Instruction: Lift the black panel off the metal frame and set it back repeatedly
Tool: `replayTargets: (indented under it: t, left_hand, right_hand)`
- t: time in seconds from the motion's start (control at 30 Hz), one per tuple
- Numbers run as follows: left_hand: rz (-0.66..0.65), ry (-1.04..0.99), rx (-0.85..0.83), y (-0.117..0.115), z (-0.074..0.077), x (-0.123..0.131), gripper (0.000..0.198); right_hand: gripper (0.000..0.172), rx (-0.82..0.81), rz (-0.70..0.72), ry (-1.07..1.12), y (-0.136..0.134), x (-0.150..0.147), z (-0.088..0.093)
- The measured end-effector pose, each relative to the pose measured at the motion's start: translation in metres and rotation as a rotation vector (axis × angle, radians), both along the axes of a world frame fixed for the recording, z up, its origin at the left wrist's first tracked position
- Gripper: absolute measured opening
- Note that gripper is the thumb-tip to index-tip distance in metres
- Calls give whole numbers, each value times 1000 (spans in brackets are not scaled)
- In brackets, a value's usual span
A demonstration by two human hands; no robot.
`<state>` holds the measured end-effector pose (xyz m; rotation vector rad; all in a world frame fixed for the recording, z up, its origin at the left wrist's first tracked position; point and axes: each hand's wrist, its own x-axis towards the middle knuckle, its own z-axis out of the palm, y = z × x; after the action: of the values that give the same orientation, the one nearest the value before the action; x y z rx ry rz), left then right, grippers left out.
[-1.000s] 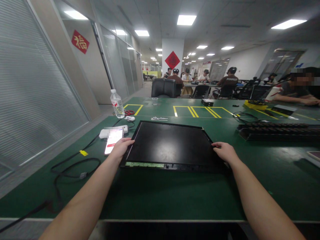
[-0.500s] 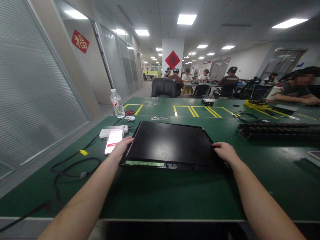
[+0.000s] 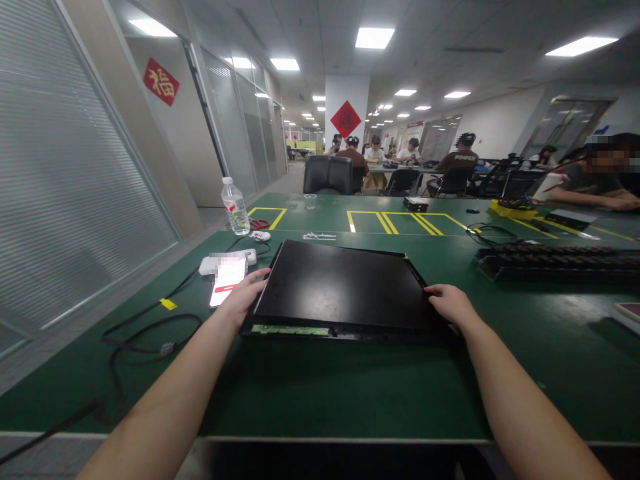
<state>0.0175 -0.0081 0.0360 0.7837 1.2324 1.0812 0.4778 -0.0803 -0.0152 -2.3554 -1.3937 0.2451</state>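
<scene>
A flat black display panel (image 3: 330, 283) sits in a thin black frame (image 3: 390, 335), with a green circuit strip (image 3: 290, 330) showing along the near edge. The panel lies slightly askew in the frame, its near edge a little raised at the left. My left hand (image 3: 245, 297) holds the panel's left edge, its fingers partly hidden there. At the right edge, my right hand (image 3: 450, 303) pinches the panel between thumb and fingers. A lit phone (image 3: 230, 280) lies just left of my left hand.
On the green table (image 3: 350, 393) stand a water bottle (image 3: 235, 208) and a white power strip (image 3: 207, 265) with black cables (image 3: 150, 319). Red-handled scissors (image 3: 259, 224) lie behind. A long black rack-like part (image 3: 550, 261) is at the right. A person (image 3: 590, 180) sits beyond it.
The panel's left side has lifted and shifted slightly right within the frame. My left hand has moved a little right with it; my right hand stays at the right edge.
</scene>
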Motion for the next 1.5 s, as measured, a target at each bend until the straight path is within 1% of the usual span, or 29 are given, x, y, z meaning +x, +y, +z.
replayTargets:
  t: [0.13, 0.33, 0.6, 0.73, 0.87, 1.0, 1.23, 1.5]
  left_hand:
    - [-20, 0, 28, -2, 1, 1, 36]
    - [1, 76, 15, -9, 9, 7, 25]
    - [-15, 108, 69, -5, 2, 6, 27]
    - [-28, 114, 66, -7, 4, 7, 25]
    - [-50, 113, 46, -11, 8, 8, 28]
    - [-67, 117, 49, -12, 8, 8, 28]
    - [-69, 109, 61, -11, 5, 7, 21]
    - [-76, 87, 88, -10, 2, 6, 29]
  right_hand:
    - [42, -19, -8, -3, 0, 0, 2]
    - [46, 4, 1, 27, 0, 2, 0]
    - [47, -12, 4, 32, 1, 1, -1]
    - [43, 8, 27, 3, 2, 3, -3]
    - [38, 32, 26, -26, 2, 4, -4]
    - [38, 6, 12, -27, 1, 2, -1]
    - [37, -14, 5, -62, -1, -1, 4]
    - [32, 7, -28, -85, -3, -1, 6]
